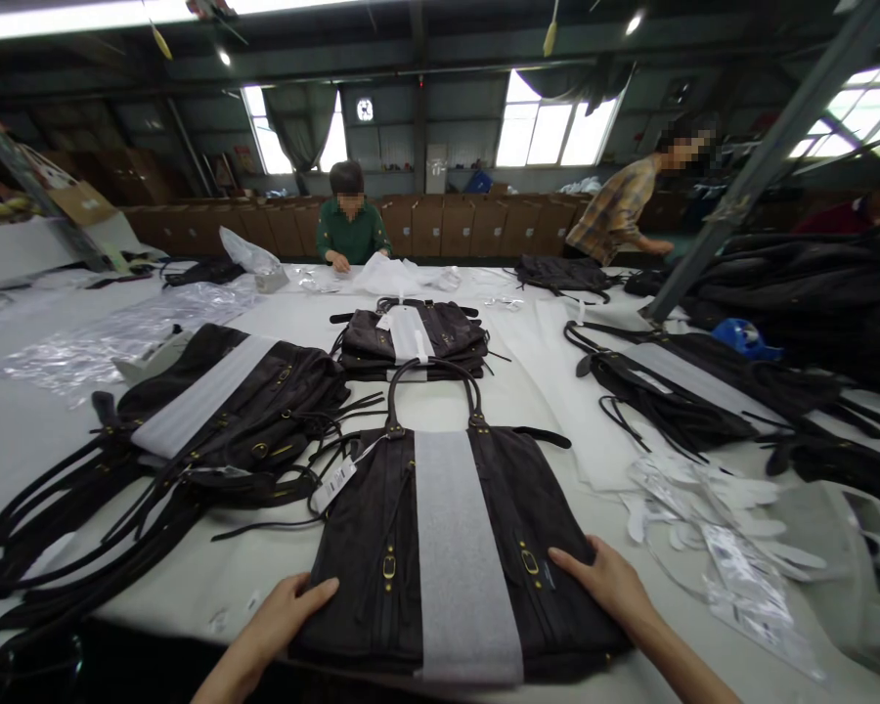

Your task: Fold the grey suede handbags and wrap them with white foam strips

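Observation:
A dark handbag lies flat at the table's near edge, its handles pointing away from me. A band of white paper runs down its middle, between two brass buckles. A white tag hangs at its upper left. My left hand grips the bag's lower left side, thumb on top and the other fingers hidden beneath. On the lower right side my right hand holds it likewise, the thumb near the right buckle.
More banded handbags lie in a left stack, a stack behind and a right group. White paper pieces and clear plastic lie at right, beside a grey plastic tub. Two people stand across the table.

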Motion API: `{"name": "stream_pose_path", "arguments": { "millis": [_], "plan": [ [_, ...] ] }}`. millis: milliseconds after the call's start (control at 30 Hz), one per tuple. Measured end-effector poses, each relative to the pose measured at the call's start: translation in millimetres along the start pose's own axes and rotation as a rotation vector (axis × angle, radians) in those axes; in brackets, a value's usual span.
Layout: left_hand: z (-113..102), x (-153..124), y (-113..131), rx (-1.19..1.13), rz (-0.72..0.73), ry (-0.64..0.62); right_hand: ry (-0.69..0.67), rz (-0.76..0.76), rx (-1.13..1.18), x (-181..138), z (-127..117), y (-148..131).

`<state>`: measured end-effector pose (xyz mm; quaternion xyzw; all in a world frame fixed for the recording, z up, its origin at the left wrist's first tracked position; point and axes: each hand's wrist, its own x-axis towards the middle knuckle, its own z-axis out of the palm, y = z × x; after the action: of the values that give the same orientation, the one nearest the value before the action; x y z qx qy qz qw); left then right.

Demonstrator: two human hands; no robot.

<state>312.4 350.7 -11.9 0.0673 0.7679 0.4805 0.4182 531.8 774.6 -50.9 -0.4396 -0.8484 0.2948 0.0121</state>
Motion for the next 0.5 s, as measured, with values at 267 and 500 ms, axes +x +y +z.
{"name": "stream_pose_path", "arguments": {
  "millis": [267, 500],
  "plan": [
    [14.0, -12.8, -10.8, -0.139, 0.047, 0.163, -0.228, -0.06, 0.365, -3.3, -5.3, -0.3],
    [23.6, -5.6, -22.1, -0.174, 0.025, 0.229, -0.082, -0.058, 0.302, -8.4, -1.7, 0.4]
  ]
}}
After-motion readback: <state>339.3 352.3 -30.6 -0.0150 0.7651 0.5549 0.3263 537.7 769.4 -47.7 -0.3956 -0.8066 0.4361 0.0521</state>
